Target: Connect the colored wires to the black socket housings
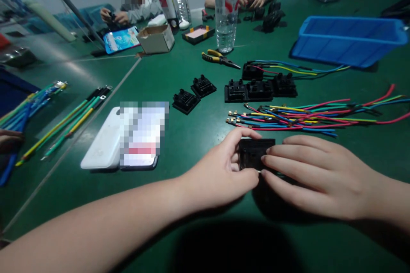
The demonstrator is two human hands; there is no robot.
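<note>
Black plastic housing (253, 151): lying between both hands, just on the near side of the wire bundle (301, 117), over the tabletop (195, 140).
Left hand (229, 170): its grip is holding the housing's left end between thumb and fingers.
Right hand (323, 175): its fingertips are touching the housing's right part; I cannot tell whether this grip is pinching.
Wired housing (252, 71): sitting farther beyond the bundle, apparently carrying red, yellow and blue leads, so looking furthest along.
Unwired housings (236, 90): three are standing in a row just beyond the bundle, two more beyond its left end; none are clearly showing leads, so they are seemingly remaining undone.
Hidden parts: fingers are covering much of the held housing, its underside is not showing, and the frame is cutting off one red wire.
</note>
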